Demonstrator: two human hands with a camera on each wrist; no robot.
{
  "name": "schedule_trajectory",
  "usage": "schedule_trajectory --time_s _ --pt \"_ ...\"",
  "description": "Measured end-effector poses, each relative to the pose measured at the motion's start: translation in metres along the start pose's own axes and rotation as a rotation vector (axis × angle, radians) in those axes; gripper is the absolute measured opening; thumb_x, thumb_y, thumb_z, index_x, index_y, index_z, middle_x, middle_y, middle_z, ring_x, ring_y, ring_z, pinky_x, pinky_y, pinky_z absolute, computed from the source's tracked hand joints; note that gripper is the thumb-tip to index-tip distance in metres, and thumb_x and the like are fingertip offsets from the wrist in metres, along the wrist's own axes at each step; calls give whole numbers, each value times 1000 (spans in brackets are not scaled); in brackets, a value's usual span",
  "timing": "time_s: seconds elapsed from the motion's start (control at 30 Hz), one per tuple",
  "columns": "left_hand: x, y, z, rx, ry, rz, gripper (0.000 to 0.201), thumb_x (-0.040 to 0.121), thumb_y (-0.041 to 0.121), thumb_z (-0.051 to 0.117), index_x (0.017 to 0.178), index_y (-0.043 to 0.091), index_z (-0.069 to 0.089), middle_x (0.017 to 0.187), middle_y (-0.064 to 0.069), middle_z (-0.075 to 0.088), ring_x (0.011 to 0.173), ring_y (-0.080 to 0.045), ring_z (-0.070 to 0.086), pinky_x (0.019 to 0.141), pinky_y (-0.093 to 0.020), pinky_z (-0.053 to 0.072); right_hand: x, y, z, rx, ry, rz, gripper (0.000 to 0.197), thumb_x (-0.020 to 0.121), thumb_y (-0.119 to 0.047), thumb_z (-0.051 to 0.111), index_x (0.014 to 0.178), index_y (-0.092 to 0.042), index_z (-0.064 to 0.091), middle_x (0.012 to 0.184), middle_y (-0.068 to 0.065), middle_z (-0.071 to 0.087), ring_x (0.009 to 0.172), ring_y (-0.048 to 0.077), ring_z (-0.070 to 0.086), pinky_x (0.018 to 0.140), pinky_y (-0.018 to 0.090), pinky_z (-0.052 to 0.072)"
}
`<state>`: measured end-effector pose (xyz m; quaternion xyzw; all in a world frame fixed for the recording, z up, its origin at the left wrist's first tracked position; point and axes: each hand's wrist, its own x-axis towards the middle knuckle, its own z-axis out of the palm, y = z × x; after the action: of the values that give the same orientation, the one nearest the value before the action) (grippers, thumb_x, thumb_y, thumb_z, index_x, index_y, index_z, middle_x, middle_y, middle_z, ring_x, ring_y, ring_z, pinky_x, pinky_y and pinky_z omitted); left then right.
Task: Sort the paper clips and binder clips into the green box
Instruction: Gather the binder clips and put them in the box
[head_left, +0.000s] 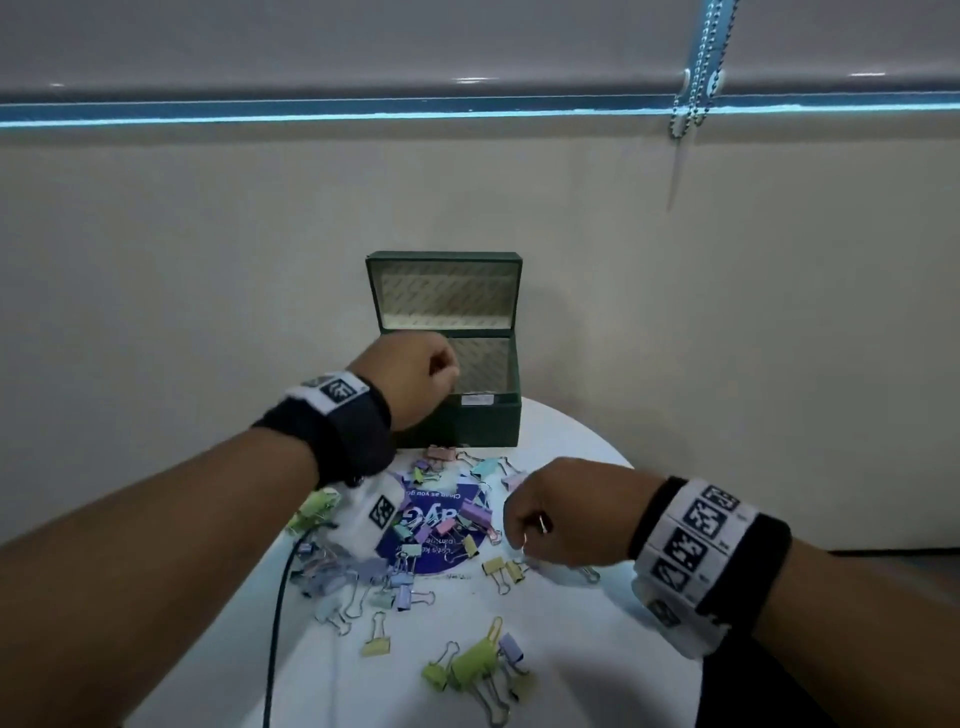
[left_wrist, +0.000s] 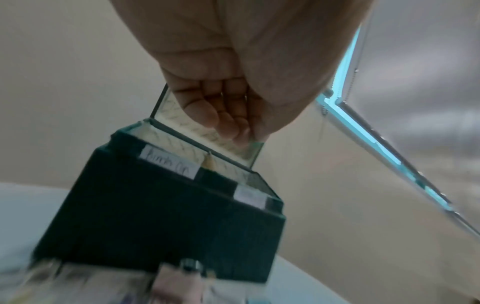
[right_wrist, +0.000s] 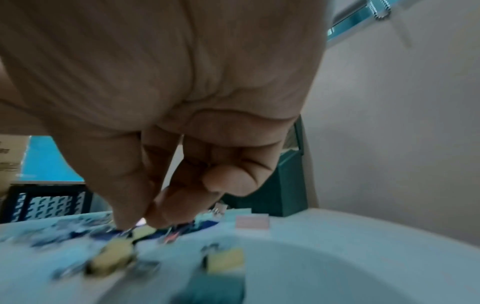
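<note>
The green box (head_left: 467, 421) stands open at the table's far edge, lid upright; it also shows as the box (left_wrist: 155, 216) with two white labels on its front rim. My left hand (head_left: 441, 371) hovers over its left compartment with curled fingers (left_wrist: 213, 115); nothing shows in them. Pastel binder clips (head_left: 415, 525) lie scattered over the table centre. My right hand (head_left: 519, 535) is down at the table beside two yellow binder clips (head_left: 501, 566). Its thumb and forefinger pinch a small metal clip (right_wrist: 137, 222), whose kind I cannot tell.
The round white table (head_left: 597, 649) carries a blue round sticker (head_left: 431, 519) under the clips. More green and yellow binder clips (head_left: 475, 662) lie near the front. A dark cable (head_left: 278, 623) runs down the left side. A wall stands right behind the box.
</note>
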<state>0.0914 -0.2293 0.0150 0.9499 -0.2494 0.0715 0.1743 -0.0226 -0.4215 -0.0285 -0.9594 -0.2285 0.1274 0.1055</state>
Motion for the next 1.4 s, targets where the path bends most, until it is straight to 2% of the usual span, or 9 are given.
schedule_trajectory --time_s 0.23,0.5,0.7,0.8,0.9,0.97,1.13,1.27,1.4 --pt "23 -2 -16 71 -19 30 25 99 28 54 117 25 71 112 4 71 98 -15 62 81 -24 40 -8 -12 21 92 -112 -62 17 84 -31 73 101 -30 75 83 -14 68 71 -1 56 78 22 53" --pt "-97 -29 -20 303 -395 257 14 94 40 57 102 38 69 92 19 61 78 0 55 74 -23 49 1 -23 32 143 -143 -112 22 82 -33 77 104 -35 76 73 -20 59 71 -1 57 75 21 51" --pt "-150 -53 -10 308 -438 334 21 91 49 57 105 39 68 96 16 57 89 -4 55 74 -19 41 0 -29 39 142 -127 -114 10 83 -26 69 91 -30 75 85 -13 66 73 2 59 73 25 54" --pt "-157 -53 -2 280 -435 349 29 91 54 56 117 44 64 102 16 53 97 -5 54 77 -20 40 2 -33 47 121 -27 -149 7 80 -23 60 83 -23 66 84 -10 65 74 9 60 73 32 57" --pt "-157 -41 5 226 -397 412 27 98 40 50 120 40 66 101 11 57 94 -11 58 75 -27 48 8 -31 44 151 205 -173 1 82 -24 63 84 -24 63 87 -13 61 74 1 55 69 19 46" --pt "-150 -32 12 251 -363 455 30 99 32 48 121 34 68 100 4 61 93 -17 60 74 -34 52 12 -27 40 182 350 -89 3 87 -21 64 86 -22 62 79 -13 60 68 -1 53 65 22 44" --pt "-132 -23 22 465 -476 369 38 95 17 50 125 36 63 108 3 53 104 -19 51 81 -38 51 19 -27 34 227 543 55 25 93 -13 51 106 -28 67 81 -9 62 63 8 56 61 27 47" --pt "-131 -43 18 281 -536 261 45 95 9 48 119 42 66 110 16 58 108 -9 53 92 -32 48 26 -17 32 142 455 210 25 94 -14 39 75 -15 55 80 3 60 74 23 56 61 30 41" --pt "-128 -54 6 161 -383 117 24 98 26 52 111 39 69 109 19 63 97 -6 57 86 -26 48 34 -16 40 85 294 326 25 94 -25 44 70 -19 50 72 -1 57 67 16 53 58 27 38"
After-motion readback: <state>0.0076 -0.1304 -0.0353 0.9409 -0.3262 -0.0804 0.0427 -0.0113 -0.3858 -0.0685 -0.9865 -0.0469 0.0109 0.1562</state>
